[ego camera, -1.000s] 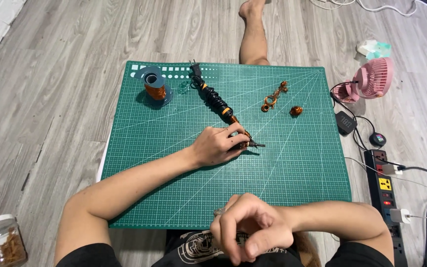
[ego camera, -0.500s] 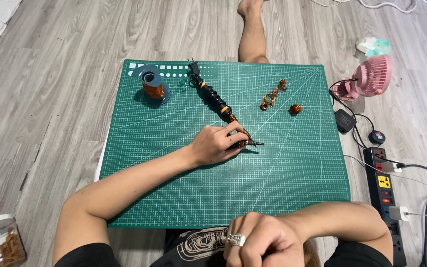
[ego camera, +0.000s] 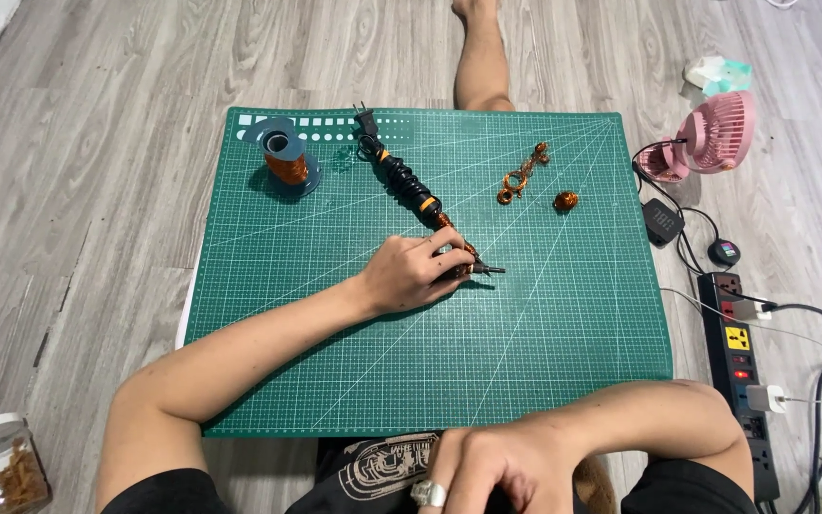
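Right hand dropped to my lap, fingers curled, hold unclear; left hand unmoved, fingers closed on tool near its tip, mid-mat; tool seems rigid, light; grip low by tip.

Wire spool lies left of cable on mat.
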